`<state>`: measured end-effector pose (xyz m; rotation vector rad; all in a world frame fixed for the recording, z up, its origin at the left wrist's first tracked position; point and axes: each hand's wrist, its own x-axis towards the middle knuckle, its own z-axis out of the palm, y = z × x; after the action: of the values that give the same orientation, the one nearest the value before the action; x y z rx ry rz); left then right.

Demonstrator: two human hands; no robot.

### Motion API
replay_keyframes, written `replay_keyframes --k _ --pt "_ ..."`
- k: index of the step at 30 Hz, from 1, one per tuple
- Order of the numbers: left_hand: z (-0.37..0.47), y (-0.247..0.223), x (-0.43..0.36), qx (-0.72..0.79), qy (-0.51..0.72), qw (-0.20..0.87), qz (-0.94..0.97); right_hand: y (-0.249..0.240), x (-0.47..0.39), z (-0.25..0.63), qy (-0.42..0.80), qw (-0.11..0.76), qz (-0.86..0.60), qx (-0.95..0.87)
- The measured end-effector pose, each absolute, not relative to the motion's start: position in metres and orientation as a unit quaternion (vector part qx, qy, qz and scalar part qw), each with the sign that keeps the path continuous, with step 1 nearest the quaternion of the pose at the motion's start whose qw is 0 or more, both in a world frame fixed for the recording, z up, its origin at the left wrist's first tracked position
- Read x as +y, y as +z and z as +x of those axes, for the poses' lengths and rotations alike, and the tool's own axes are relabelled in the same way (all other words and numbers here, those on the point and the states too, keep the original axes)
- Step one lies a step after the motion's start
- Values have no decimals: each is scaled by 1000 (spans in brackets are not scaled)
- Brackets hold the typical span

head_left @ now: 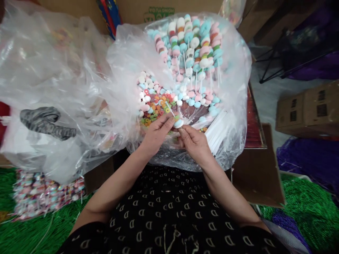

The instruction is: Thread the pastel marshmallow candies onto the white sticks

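Between my two hands is a partly filled candy skewer (pixel 178 122), a white stick with a few soft candies on it. My left hand (pixel 158 133) pinches it from the left, and the bare stick points up and away. My right hand (pixel 194 141) has its fingertips closed at the white candy on the near end. Just beyond lie small candy rings (pixel 159 106) in orange, green and red. Loose pink, white and blue candies (pixel 196 100) are scattered around them. Finished-looking candy skewers (pixel 189 42) lie in a row at the back.
Clear plastic sheeting (pixel 124 70) surrounds the candies. White sticks (pixel 218 130) lie in a bundle at the right. A grey patterned cloth (pixel 47 121) rests on plastic at the left. Wrapped skewers (pixel 47 194) are at lower left, and cardboard boxes (pixel 308 109) stand at the right.
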<state>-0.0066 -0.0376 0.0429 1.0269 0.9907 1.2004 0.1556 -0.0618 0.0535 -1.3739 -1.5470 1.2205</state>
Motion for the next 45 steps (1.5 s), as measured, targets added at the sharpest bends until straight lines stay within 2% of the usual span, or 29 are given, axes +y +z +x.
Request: replay_keyframes --k 3,5,10,13,17,19,24,27,30,34,38,41,45 --pt "-35 45 -13 503 472 401 603 58 -51 160 487 378 -531 -581" --pt "-57 43 6 560 391 250 687 63 -43 164 464 399 -536 -582" --pt "-89 32 35 591 131 74 792 67 -15 177 381 447 -579 -565" --pt "-92 32 34 583 86 29 807 54 2 182 352 429 -605 -571" --pt "-94 37 30 586 94 34 804 34 21 180 324 371 -609 -621" --pt "-94 41 29 588 89 34 804 29 30 175 279 311 -629 -656" --pt "-87 45 27 608 29 -2 794 36 49 159 148 92 -672 -720" --pt "-84 47 27 635 38 22 771 42 56 152 124 20 -681 -721" --pt "-86 50 25 654 130 70 742 43 59 150 134 2 -680 -721" --pt "-87 50 15 648 328 177 664 39 61 153 145 19 -673 -726" --pt "-76 49 3 602 479 373 519 34 61 156 155 45 -666 -728" --pt "-64 47 -2 560 532 482 414 33 60 156 161 69 -658 -732" --pt "-54 49 -5 528 559 559 309 34 56 156 172 114 -655 -727"
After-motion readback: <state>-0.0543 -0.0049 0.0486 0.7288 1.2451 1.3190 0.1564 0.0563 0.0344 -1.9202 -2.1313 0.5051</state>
